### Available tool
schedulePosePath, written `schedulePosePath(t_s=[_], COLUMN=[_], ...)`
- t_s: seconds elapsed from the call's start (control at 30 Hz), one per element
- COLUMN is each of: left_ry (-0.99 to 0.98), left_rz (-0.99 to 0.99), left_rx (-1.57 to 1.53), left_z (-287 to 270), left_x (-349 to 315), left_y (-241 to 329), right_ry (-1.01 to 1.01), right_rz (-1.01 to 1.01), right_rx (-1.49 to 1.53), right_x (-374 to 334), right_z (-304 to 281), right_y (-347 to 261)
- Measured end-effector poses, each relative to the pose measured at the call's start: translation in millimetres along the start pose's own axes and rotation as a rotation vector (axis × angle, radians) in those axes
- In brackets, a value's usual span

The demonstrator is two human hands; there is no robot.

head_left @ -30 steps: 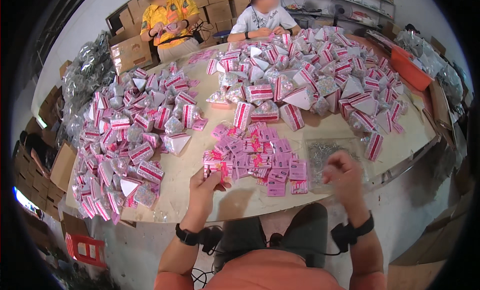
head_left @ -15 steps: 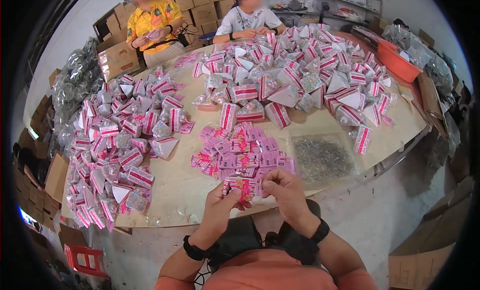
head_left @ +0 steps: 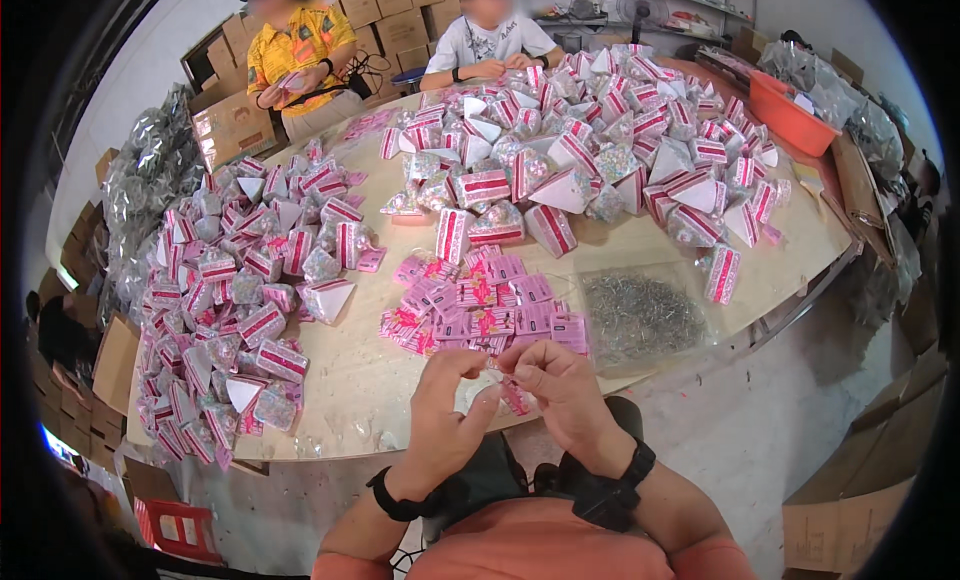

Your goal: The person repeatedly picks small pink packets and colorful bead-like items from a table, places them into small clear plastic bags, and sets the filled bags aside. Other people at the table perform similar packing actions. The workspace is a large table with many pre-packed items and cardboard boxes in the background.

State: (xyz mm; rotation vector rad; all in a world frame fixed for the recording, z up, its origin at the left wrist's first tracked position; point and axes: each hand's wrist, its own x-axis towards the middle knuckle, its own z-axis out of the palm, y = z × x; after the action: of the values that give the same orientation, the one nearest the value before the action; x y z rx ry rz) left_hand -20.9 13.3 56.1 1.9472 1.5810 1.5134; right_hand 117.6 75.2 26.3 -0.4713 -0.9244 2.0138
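Observation:
Both hands meet over the table's near edge. My right hand (head_left: 565, 395) is closed, pinching a small pink printed card (head_left: 514, 397) that hangs below its fingertips. My left hand (head_left: 455, 405) has its thumb and index finger curled toward the card's top, close to the right fingertips; whatever is pinched there is too small to make out. Just beyond lies a pile of similar pink cards (head_left: 490, 305). Right of this pile, small thin metal pieces (head_left: 645, 315) fill a shallow clear tray.
Clear wedge-shaped packs with pink-and-white edges form a heap at left (head_left: 235, 280) and a larger one at the back (head_left: 570, 160). Two people sit across the table (head_left: 385, 280). An orange basin (head_left: 795, 115) stands at the far right, a red stool (head_left: 178, 528) at lower left.
My left hand has shifted from holding the card's left side to the fingertips of my right hand. The card has turned and now hangs below the right fingers.

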Motion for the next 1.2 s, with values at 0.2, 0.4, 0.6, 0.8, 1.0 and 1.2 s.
schedulePosePath(t_s=[0.2, 0.4, 0.6, 0.8, 1.0, 1.2], left_ry=[-0.048, -0.014, -0.036, -0.209, -0.576, -0.362], left_rz=[0.026, 0.021, 0.013, -0.075, -0.092, 0.133], left_rx=[-0.003, 0.027, 0.141, -0.283, -0.219, 0.065], left_z=[3.1, 8.9, 7.7, 11.7, -5.0, -12.3], left_x=[5.6, 13.9, 10.6, 31.1, 43.6, 28.1], left_y=[-4.0, 4.8, -4.8, -3.7, -0.9, 2.9], right_ry=[-0.031, 0.016, -0.084, -0.238, -0.321, -0.379], right_rz=[0.019, 0.054, 0.118, 0.037, 0.121, 0.195], right_rx=[-0.005, -0.245, -0.052, 0.07, 0.136, 0.174], right_x=[-4.8, -3.8, 8.6, 0.0, -4.0, -4.1], right_z=[4.6, -5.3, -9.0, -14.6, -21.2, -21.4], right_y=[-3.9, -10.9, 12.6, 0.8, 3.8, 5.1])
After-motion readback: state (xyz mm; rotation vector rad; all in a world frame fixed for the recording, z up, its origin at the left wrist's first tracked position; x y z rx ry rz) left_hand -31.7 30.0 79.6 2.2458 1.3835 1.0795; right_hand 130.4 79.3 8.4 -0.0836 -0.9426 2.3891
